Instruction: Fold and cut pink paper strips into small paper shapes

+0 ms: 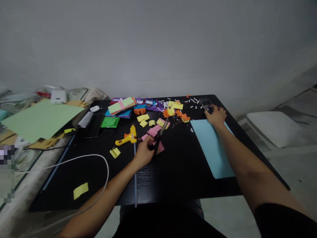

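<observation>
My left hand (144,152) is closed round the handles of a pair of black scissors (159,136), whose blades point up and right over pink paper pieces (155,131) on the black table (173,172). My right hand (217,116) reaches to the far right of the table and rests its fingers on a dark phone-like object (207,105); whether it grips it I cannot make out. A light blue sheet (212,145) lies under my right forearm. A yellow glue gun (127,138) lies just left of my left hand.
Yellow, orange, purple and green paper scraps (170,112) litter the table's far half. A white cable (99,162) loops at the left. A large green sheet (41,119) covers a side surface at left. A white cushion (272,127) lies on the floor at right.
</observation>
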Action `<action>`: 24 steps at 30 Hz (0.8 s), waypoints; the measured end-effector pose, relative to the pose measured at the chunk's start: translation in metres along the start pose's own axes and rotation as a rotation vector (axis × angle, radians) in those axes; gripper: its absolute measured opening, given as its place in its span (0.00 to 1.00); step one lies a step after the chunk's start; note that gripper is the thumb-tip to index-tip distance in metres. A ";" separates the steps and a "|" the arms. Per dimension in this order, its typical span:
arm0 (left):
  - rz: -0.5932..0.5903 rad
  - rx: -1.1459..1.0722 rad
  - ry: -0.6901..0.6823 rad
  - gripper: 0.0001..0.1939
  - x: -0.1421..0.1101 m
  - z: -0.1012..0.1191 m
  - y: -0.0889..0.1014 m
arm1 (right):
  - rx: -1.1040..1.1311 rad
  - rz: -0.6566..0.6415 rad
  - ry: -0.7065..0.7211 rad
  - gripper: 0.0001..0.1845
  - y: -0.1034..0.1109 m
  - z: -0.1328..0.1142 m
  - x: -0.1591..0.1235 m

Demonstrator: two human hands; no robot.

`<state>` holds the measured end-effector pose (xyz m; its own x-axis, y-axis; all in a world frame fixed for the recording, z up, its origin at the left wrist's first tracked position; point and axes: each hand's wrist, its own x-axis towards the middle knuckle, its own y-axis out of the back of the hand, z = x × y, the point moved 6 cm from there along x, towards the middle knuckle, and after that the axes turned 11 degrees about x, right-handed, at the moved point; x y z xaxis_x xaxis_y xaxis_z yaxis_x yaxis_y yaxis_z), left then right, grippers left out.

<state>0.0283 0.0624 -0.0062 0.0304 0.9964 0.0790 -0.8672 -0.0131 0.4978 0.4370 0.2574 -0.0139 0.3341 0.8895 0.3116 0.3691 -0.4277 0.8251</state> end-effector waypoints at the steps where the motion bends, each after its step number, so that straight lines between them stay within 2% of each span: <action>1: 0.000 0.002 0.004 0.14 0.000 0.001 0.000 | 0.003 0.001 0.005 0.33 0.000 0.000 0.000; 10: 0.009 0.017 -0.010 0.15 0.000 0.007 0.002 | 0.000 -0.015 -0.008 0.32 0.000 -0.001 -0.001; 24: -0.005 -0.005 0.009 0.15 0.000 0.002 0.000 | -0.015 0.003 0.001 0.33 0.001 -0.002 -0.001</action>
<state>0.0294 0.0621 -0.0041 0.0301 0.9972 0.0683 -0.8696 -0.0076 0.4937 0.4355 0.2565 -0.0130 0.3345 0.8885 0.3142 0.3551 -0.4276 0.8313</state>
